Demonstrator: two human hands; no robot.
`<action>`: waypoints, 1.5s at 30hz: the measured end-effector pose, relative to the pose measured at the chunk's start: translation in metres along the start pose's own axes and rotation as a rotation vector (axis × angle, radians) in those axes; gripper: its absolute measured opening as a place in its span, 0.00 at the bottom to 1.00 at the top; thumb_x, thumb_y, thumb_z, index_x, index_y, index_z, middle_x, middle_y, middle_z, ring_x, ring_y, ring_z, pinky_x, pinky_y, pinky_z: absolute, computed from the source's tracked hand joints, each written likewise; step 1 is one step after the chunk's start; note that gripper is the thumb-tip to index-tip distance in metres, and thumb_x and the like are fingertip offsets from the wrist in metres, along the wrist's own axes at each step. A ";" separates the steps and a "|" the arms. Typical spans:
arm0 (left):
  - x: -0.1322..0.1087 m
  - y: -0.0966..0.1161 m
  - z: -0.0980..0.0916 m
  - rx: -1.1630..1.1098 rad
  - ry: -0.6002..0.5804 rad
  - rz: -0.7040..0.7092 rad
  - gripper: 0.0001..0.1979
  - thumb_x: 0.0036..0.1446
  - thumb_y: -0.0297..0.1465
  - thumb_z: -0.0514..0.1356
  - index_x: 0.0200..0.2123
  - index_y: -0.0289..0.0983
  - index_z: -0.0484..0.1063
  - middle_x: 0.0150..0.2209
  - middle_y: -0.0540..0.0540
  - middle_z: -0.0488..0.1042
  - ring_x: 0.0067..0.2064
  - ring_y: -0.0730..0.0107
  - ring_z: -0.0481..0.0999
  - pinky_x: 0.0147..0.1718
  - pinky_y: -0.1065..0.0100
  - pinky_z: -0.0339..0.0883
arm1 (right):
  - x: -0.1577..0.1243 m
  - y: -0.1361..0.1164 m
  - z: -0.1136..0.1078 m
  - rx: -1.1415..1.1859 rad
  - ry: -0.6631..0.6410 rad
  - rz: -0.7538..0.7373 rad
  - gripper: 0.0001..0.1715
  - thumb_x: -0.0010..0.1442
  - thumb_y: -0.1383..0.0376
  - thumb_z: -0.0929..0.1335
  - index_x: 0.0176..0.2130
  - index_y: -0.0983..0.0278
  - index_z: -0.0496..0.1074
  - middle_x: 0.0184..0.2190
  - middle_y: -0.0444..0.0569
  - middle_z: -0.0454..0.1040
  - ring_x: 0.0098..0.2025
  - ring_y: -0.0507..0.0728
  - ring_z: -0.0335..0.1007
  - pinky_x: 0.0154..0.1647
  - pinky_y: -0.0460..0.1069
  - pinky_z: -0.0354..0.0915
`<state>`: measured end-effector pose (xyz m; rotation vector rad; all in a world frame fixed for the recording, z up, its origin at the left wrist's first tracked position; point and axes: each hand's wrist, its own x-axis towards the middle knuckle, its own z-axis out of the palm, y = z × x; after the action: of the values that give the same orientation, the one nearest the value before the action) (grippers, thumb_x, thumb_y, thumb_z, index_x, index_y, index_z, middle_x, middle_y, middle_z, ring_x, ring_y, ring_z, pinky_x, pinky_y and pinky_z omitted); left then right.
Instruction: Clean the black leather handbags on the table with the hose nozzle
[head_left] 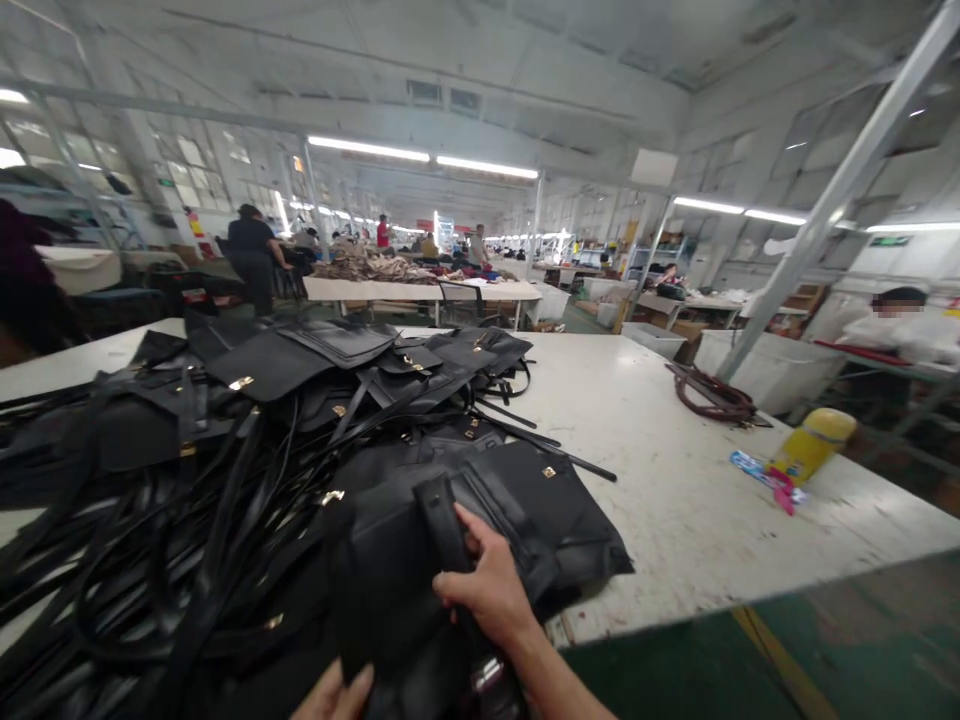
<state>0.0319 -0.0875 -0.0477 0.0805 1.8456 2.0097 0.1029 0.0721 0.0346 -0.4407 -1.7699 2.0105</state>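
A large heap of black leather bags (pixel 300 360) with long straps and gold clasps covers the left half of the white table (pixel 600 400). At the near edge my right hand (pixel 491 590) is closed around a black strap (pixel 442 520) that lies across a dark bag, thumb on the near side. My left hand (pixel 337 692) shows only in part at the bottom edge, against the lower side of the same dark bag; what its fingers hold is hidden. A black bag with a gold clasp (pixel 550 472) lies flat just right of my right hand.
On the table's right side lie a coil of brown straps (pixel 712 395), a yellow bottle (pixel 814 445) and a small blue and pink wrapper (pixel 772 480). A metal post (pixel 832 210) rises at the right. Several people and a table with brown pieces (pixel 367 265) stand beyond.
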 end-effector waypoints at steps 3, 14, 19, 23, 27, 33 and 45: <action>0.003 0.011 -0.005 -0.149 -0.079 -0.113 0.25 0.40 0.36 0.65 0.44 0.36 0.68 0.34 0.46 0.76 0.38 0.56 0.74 0.34 0.61 0.69 | -0.024 -0.013 -0.015 0.028 -0.038 0.020 0.47 0.39 0.75 0.68 0.58 0.65 0.53 0.41 0.50 0.72 0.23 0.49 0.67 0.18 0.43 0.63; -0.026 0.028 -0.018 -0.307 -0.291 -0.139 0.28 0.45 0.31 0.63 0.52 0.35 0.61 0.41 0.40 0.74 0.39 0.61 0.75 0.37 0.64 0.69 | -0.098 -0.010 -0.038 -0.018 -0.377 0.351 0.47 0.35 0.80 0.68 0.55 0.61 0.58 0.41 0.45 0.73 0.38 0.55 0.70 0.31 0.43 0.62; -0.035 0.027 -0.018 -0.248 -0.279 -0.124 0.34 0.43 0.29 0.64 0.54 0.37 0.57 0.39 0.41 0.75 0.36 0.61 0.76 0.32 0.66 0.69 | -0.108 0.007 -0.041 0.096 -0.466 0.400 0.47 0.33 0.79 0.70 0.53 0.60 0.62 0.45 0.45 0.71 0.45 0.58 0.67 0.42 0.47 0.61; -0.038 0.022 -0.013 -0.236 -0.209 -0.090 0.33 0.42 0.29 0.64 0.53 0.35 0.57 0.36 0.42 0.76 0.32 0.63 0.76 0.29 0.69 0.68 | -0.101 0.006 -0.030 0.118 -0.465 0.400 0.45 0.32 0.77 0.71 0.51 0.61 0.64 0.39 0.44 0.74 0.41 0.58 0.69 0.42 0.48 0.62; -0.040 0.019 -0.010 -0.292 -0.219 -0.097 0.32 0.41 0.30 0.64 0.52 0.35 0.60 0.37 0.42 0.76 0.33 0.62 0.75 0.29 0.68 0.68 | -0.094 -0.002 -0.018 0.068 -0.346 0.360 0.45 0.33 0.73 0.72 0.52 0.61 0.64 0.34 0.44 0.74 0.36 0.58 0.69 0.39 0.51 0.64; -0.036 0.009 -0.013 -0.328 -0.240 -0.073 0.23 0.45 0.30 0.62 0.47 0.35 0.66 0.37 0.44 0.76 0.34 0.65 0.75 0.35 0.66 0.68 | -0.096 -0.005 -0.020 0.057 -0.375 0.347 0.44 0.33 0.75 0.70 0.52 0.62 0.64 0.38 0.45 0.73 0.36 0.57 0.67 0.35 0.48 0.63; -0.037 -0.005 -0.006 -0.217 -0.084 0.013 0.18 0.41 0.31 0.65 0.38 0.35 0.73 0.34 0.47 0.76 0.35 0.64 0.74 0.36 0.68 0.66 | -0.069 -0.002 0.013 0.047 -0.359 0.310 0.45 0.35 0.76 0.68 0.55 0.63 0.59 0.31 0.43 0.73 0.18 0.47 0.61 0.17 0.42 0.59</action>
<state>0.0655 -0.1055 -0.0445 0.1137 1.5703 2.1675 0.1560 0.0256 0.0353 -0.3763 -1.9521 2.4708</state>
